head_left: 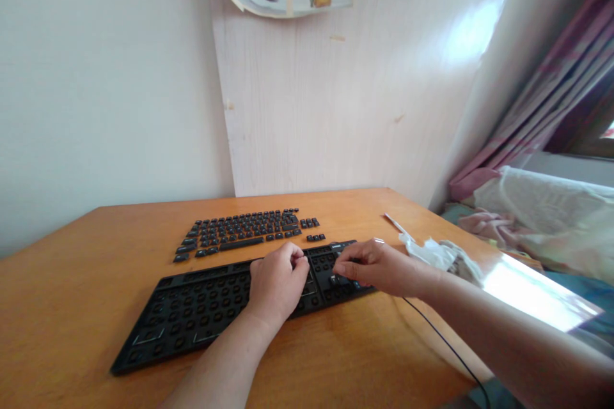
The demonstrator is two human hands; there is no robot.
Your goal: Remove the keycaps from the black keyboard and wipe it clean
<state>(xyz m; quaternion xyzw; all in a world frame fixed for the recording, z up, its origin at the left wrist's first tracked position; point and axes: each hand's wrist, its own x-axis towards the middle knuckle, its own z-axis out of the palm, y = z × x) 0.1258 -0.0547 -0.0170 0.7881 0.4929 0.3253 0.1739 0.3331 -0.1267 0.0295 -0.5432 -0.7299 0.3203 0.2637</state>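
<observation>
A black keyboard [201,307] with most of its keycaps off lies slanted across the near part of the table, its bare key sockets showing. My left hand [279,278] rests over its middle, fingers curled closed; whatever they may hold is hidden. Above the keyboard's right section, my right hand [367,265] is closed in a pinch, with a thing between the fingertips too small to make out. Some keys still sit beneath the right hand. Behind the keyboard, loose black keycaps [249,227] are laid out in keyboard order, with the long space bar [242,243] at their front.
A wooden table [71,281] stands against the wall. On its right lie a crumpled white plastic bag [432,252] and a thin pale strip [396,223]. The keyboard's black cable [446,335] runs off the near edge. Bedding [551,217] is beyond the right edge.
</observation>
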